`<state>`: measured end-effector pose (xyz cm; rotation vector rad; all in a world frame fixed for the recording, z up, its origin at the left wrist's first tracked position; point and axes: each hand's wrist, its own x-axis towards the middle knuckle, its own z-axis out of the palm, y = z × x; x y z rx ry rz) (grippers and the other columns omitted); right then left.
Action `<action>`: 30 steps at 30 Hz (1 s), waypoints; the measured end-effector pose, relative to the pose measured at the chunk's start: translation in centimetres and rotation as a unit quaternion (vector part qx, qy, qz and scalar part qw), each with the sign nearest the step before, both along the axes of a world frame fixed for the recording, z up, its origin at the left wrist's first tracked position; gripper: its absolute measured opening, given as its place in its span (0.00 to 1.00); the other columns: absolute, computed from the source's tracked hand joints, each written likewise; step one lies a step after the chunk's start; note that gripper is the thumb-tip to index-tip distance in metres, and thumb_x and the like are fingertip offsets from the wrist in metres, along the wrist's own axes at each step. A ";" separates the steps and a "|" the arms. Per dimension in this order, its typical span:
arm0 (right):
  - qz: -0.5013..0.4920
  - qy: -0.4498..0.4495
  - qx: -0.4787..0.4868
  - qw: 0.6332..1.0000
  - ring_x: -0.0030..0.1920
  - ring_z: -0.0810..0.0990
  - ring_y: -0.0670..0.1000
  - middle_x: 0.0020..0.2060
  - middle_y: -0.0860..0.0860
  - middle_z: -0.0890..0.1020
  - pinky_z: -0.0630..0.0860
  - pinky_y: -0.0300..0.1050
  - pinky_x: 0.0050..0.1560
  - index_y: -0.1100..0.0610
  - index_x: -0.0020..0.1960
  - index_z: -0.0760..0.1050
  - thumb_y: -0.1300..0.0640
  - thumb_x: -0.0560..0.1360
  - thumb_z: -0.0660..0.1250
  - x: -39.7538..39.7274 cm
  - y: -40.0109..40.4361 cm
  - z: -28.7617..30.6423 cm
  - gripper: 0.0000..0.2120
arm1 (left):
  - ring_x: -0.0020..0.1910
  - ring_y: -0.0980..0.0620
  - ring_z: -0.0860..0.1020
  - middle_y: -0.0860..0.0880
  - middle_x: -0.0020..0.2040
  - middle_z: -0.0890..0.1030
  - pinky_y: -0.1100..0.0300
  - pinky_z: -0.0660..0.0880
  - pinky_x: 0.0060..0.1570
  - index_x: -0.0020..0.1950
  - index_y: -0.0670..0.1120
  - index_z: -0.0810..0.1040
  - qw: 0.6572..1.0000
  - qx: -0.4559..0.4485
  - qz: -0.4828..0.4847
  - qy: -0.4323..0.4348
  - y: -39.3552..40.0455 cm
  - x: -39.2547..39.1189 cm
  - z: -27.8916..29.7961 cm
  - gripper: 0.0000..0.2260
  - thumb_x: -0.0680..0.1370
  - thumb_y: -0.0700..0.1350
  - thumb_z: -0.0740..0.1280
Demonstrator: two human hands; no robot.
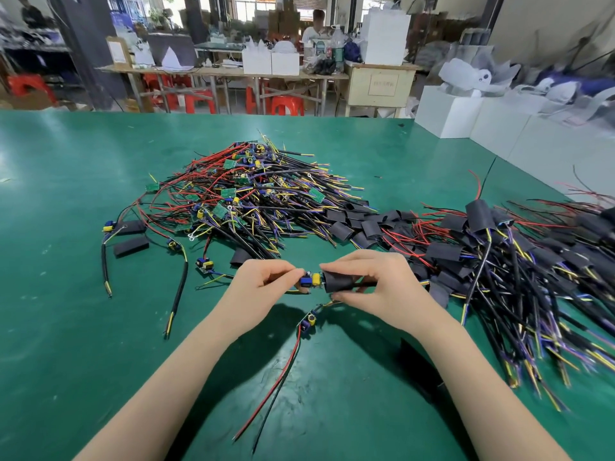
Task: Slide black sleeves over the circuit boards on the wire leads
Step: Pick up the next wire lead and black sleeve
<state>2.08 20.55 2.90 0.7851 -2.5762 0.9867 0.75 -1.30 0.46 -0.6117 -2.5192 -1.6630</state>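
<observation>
Unsleeved pile (253,191) lies behind the grip, sleeved pile (519,261) to its right, a loose board (308,321) just below it

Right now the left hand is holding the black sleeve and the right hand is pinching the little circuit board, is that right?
No, the hands are swapped. In the head view the right hand grips the black sleeve, while the left hand pinches the circuit board at its left end, just outside the sleeve's mouth.

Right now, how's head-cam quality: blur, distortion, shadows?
Head view: hands and the black sleeve are sharp; the sleeved pile at the right edge smears; wide-angle bends the green table far edge; soft arm shadows, mild sheen, no harsh glare.
</observation>
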 end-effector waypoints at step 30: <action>0.007 -0.101 -0.080 0.992 0.42 0.77 0.33 0.45 0.41 0.84 0.77 0.35 0.48 0.54 0.57 0.82 0.61 0.68 0.77 0.1 -0.8 -1.1 0.18 | 0.28 0.58 0.64 0.55 0.28 0.70 0.67 0.60 0.30 0.41 0.45 0.82 0.998 -0.024 0.003 0.049 0.3 0.3 0.1 0.08 0.79 0.42 0.67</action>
